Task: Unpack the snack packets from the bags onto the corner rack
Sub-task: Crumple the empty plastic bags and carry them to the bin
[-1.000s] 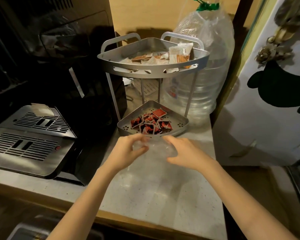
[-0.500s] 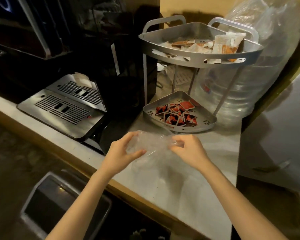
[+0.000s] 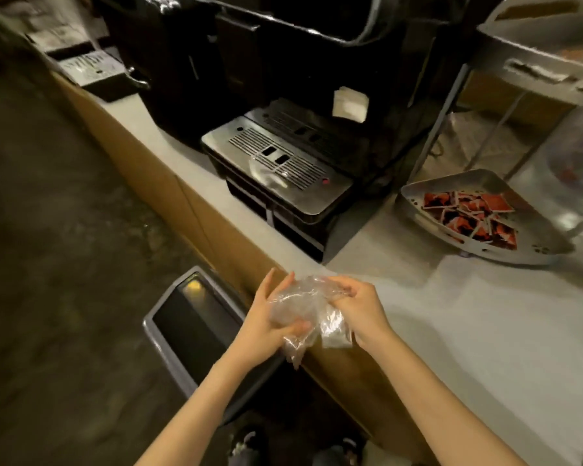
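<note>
step: both hands crumple an emptied clear plastic bag [image 3: 303, 304] above the front edge of the desk [image 3: 451, 331]; by my judgement the unpacking of this bag is done and what is in hand is getting rid of the wrapper
left grip: the left hand [image 3: 266, 317] cups the bag from the left, thumb pressed into the plastic, the upper fingers nearly straight against it; grasping the bag
right grip: the right hand [image 3: 357, 304] has its fingers curled into the bag's upper right side, clenched on the plastic
bag: bunched between the two grips, a loose tail hanging below them; no packet can be seen inside it
snack packets: the red packets [image 3: 468, 216] lie in a heap on the lower tray of the corner rack [image 3: 485, 250], well apart from the grips, up and to the right; the upper tray's contents are too blurred to tell
bin: an open grey bin [image 3: 196, 317] stands on the floor just left of and below the grips
next move: likely squeeze the bag smaller, shift it left over the bin mouth and release; the light plastic may spring open or drift, so let go low
</note>
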